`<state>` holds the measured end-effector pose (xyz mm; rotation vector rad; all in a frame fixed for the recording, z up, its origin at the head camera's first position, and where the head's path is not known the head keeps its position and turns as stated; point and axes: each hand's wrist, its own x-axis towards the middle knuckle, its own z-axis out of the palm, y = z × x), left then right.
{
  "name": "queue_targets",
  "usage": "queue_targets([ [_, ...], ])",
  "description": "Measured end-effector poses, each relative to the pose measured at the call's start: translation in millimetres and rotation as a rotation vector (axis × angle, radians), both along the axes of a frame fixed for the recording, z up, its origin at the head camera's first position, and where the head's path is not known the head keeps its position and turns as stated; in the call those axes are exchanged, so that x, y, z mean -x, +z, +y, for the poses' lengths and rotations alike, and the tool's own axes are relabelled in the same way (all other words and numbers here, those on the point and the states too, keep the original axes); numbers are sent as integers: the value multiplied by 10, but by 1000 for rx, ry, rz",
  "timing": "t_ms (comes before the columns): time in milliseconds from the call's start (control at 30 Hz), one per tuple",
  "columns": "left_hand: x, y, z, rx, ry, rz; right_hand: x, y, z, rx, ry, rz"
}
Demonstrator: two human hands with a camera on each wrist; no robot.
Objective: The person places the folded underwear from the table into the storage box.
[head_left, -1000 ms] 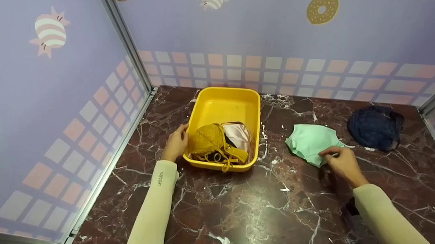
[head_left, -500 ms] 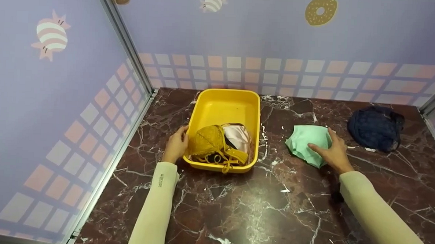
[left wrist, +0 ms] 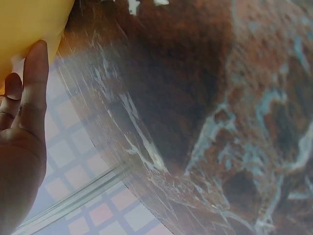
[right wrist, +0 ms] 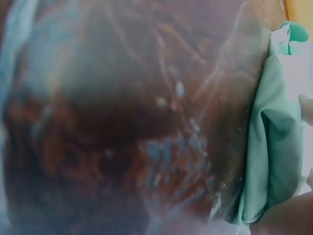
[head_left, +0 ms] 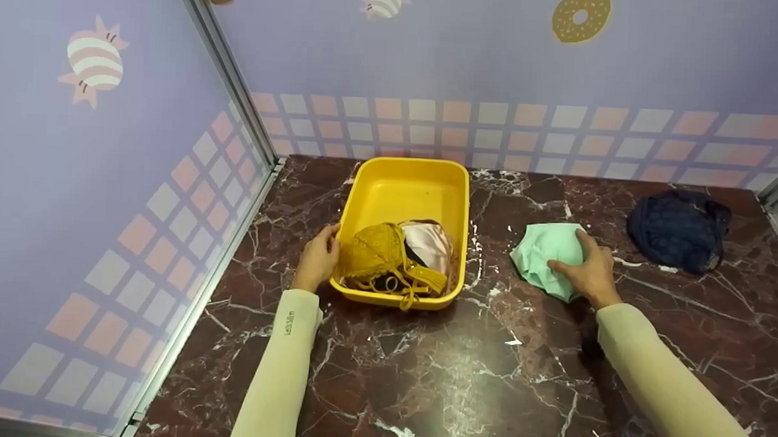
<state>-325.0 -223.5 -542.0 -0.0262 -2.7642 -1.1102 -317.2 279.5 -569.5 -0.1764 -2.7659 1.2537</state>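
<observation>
My left hand holds the left rim of a yellow plastic tray. In the left wrist view, a finger lies against its outer wall. Inside the tray's near half are a mustard lace bra and a pale pink satin bra; mustard ties hang over the front rim. To the right, my right hand grips a folded mint green bra on the table, thumb on the near side and a finger on the far side. Its smooth folds fill the right edge of the right wrist view.
A dark navy cloth item with a strap-like loop lies at the back right. Under everything is a dark red marbled table. Purple printed panels stand behind and at the sides, with a metal strip along the left.
My right hand moved from the mint bra's near right corner onto its right part, spread thumb and finger across it, then drew them closer, wrinkling the cloth. My left hand stayed at the tray.
</observation>
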Motion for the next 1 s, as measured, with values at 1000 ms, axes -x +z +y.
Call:
queue_targets([
  [1000,3,5,124,-12,-73,39,-100,919,-65,90,-56,529],
])
